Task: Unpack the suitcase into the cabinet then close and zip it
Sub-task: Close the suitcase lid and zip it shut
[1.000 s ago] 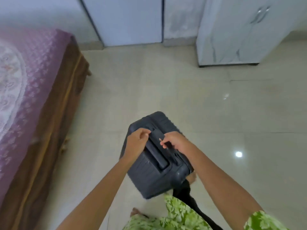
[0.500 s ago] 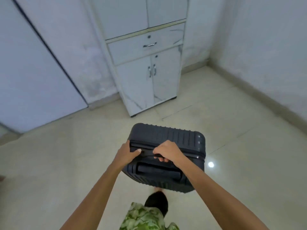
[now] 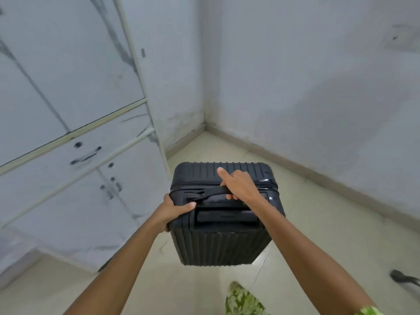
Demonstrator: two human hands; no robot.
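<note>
Between the white cabinet [image 3: 75, 123] on the left and the wall corner, the dark suitcase [image 3: 223, 223] stays closed, right hand [image 3: 241, 185] gripping its top strap, left hand [image 3: 173, 211] holding its left edge, a dark object [image 3: 403, 278] lying on the floor [image 3: 318, 235] at far right.

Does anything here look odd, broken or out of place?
Little stands out. The suitcase is shut and looks intact, both hands on its top. The cabinet doors are closed. One dark object lies loose on the floor at the right edge; too cropped to identify.
</note>
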